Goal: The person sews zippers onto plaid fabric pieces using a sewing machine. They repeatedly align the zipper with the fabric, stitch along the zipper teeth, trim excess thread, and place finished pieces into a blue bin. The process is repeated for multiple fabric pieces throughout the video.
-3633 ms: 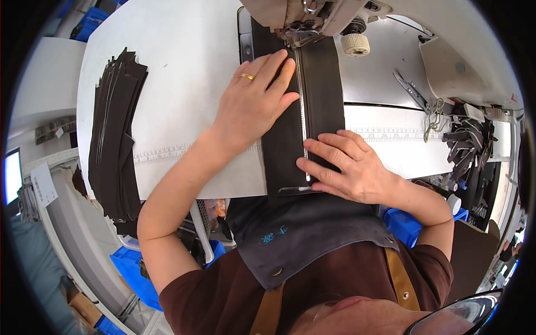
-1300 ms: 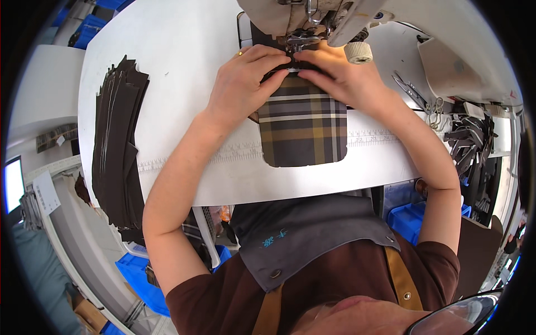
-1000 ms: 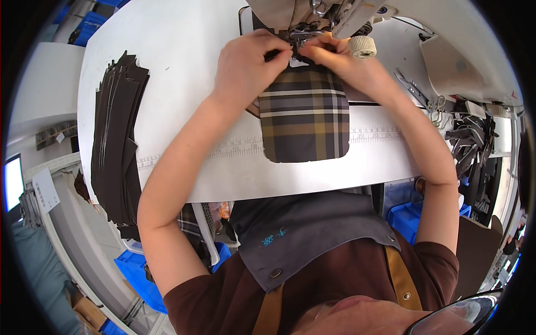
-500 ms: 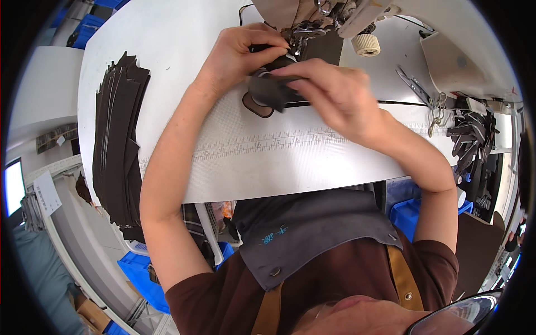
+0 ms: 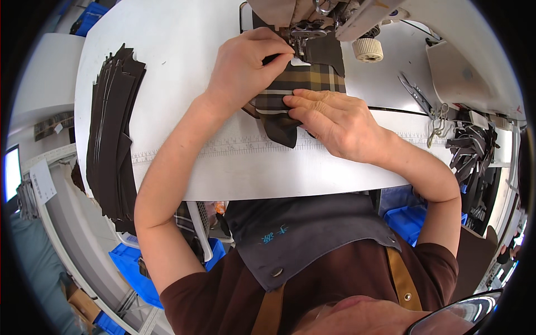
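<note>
A plaid fabric piece (image 5: pixel 329 81) in brown, black and tan lies under the head of the sewing machine (image 5: pixel 301 33), with a plain dark corner hanging toward me. My left hand (image 5: pixel 245 67) is closed in a pinch at the fabric's upper left edge, right beside the presser foot (image 5: pixel 300 49). A small white patch shows just below the foot. My right hand (image 5: pixel 340 123) lies on the plaid with its fingers stretched out, pressing it to the table. Part of a brown-rimmed oval shape peeks out below my left wrist, mostly covered by the cloth.
A tall stack of dark fabric strips (image 5: pixel 111 139) lies at the left of the white table (image 5: pixel 251 173), which has a printed ruler band. Scissors (image 5: pixel 416 92) and a bundle of dark scraps (image 5: pixel 474 139) are at the right. Blue bins (image 5: pixel 405 220) stand below the table edge.
The dark piece blurred in my right hand is now spread out as plaid fabric. My right hand has moved down and flattened onto it; my left stays by the presser foot.
</note>
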A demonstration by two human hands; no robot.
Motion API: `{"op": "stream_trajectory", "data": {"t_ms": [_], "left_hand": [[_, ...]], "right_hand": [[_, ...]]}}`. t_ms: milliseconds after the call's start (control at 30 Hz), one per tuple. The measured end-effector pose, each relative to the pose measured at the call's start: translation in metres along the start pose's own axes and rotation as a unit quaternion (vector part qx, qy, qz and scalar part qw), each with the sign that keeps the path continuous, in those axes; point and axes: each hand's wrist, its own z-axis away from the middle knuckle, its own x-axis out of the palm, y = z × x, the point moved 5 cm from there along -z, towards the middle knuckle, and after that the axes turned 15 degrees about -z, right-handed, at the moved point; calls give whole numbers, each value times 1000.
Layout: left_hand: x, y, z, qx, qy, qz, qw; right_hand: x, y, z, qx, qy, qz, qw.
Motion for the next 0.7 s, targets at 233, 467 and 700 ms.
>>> {"op": "stream_trajectory", "data": {"t_ms": [233, 467, 700], "left_hand": [[0, 13, 8, 147, 32, -163, 975], [-2, -3, 6, 52, 22, -6, 998], [-2, 8, 11, 142, 20, -120, 982]], "right_hand": [[-21, 24, -3, 48, 30, -57, 997], [-21, 52, -4, 63, -8, 69, 996], [-19, 48, -3, 72, -30, 79, 994]]}}
